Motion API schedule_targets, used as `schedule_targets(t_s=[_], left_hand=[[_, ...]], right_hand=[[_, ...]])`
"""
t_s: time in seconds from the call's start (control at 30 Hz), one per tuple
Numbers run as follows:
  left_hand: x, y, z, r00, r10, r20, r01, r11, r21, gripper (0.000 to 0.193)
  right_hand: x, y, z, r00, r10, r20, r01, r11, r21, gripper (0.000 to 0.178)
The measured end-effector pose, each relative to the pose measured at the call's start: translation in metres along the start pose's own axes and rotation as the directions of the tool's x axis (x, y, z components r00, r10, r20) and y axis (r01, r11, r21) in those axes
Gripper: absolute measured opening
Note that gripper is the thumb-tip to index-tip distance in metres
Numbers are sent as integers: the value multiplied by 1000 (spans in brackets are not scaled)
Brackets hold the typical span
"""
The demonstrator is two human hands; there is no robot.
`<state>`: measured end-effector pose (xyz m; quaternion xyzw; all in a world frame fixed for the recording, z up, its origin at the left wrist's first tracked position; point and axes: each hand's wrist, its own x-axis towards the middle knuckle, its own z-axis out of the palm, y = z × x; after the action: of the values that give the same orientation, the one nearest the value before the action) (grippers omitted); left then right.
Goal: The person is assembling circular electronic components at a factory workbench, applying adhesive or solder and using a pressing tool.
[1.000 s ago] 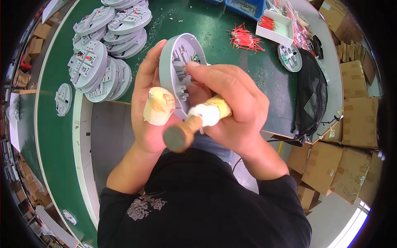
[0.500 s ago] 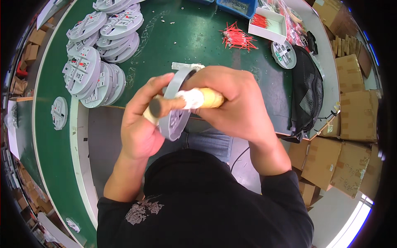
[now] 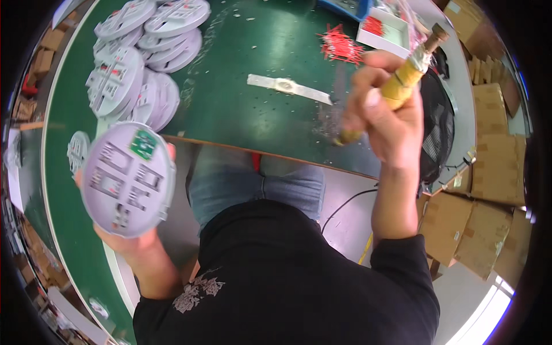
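Note:
My left hand (image 3: pixel 135 242) is closed round the edge of a round, light grey plastic cover (image 3: pixel 130 172), held upright off the left part of the table. The cover has several rectangular cutouts and a small green circuit board (image 3: pixel 142 144) near its top; most of my left fingers are hidden behind it. In my right hand (image 3: pixel 393 129), raised over the table's right side, is a stick-shaped tool (image 3: pixel 401 85) with a yellow-taped handle, a whitish wrapped band and a brown blunt end. A pale flat strip with a round middle (image 3: pixel 286 85) lies on the green table between the hands.
Stacks of similar grey covers (image 3: pixel 117 80) stand at the far left. Red thin-leaded parts (image 3: pixel 339 45) lie in a pile beside a white box (image 3: pixel 384 39) and a blue bin (image 3: pixel 351 8). A black mesh bag (image 3: pixel 440 126) sits at the right, near cardboard boxes (image 3: pixel 497 155).
My hands have moved apart. The left one has carried the grey cover left and turned its cutout face into view; the right one has taken the tool right, its brown end now pointing away.

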<state>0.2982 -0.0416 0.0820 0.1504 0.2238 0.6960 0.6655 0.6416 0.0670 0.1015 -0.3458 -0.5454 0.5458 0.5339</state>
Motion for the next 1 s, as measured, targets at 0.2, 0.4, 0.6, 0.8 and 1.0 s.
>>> schedule_targets(t_s=[0.2, 0.4, 0.6, 0.8, 1.0], left_hand=[[5, 28, -40, 899, 420, -124, -400, 903, 157, 42], [-8, 92, -54, 568, 758, 319, -232, -225, 946, 28], [-9, 268, -211, 614, 738, 280, 463, -624, 629, 30], [15, 315, -269, 682, 682, 264, 567, -721, 398, 58], [-3, 217, -170, 992, 91, 83, -10, -611, 792, 78]], right_hand=[[44, -2, -57, 957, 17, -291, -279, 334, -900, 29], [73, 55, -93, 995, -15, -101, -96, 212, -973, 29], [80, 57, -91, 996, 3, -91, -91, 128, -988, 26], [84, 52, -102, 998, 57, -17, -22, 91, -996, 28], [87, 50, -87, 996, -79, 49, 64, 210, -976, 28]])
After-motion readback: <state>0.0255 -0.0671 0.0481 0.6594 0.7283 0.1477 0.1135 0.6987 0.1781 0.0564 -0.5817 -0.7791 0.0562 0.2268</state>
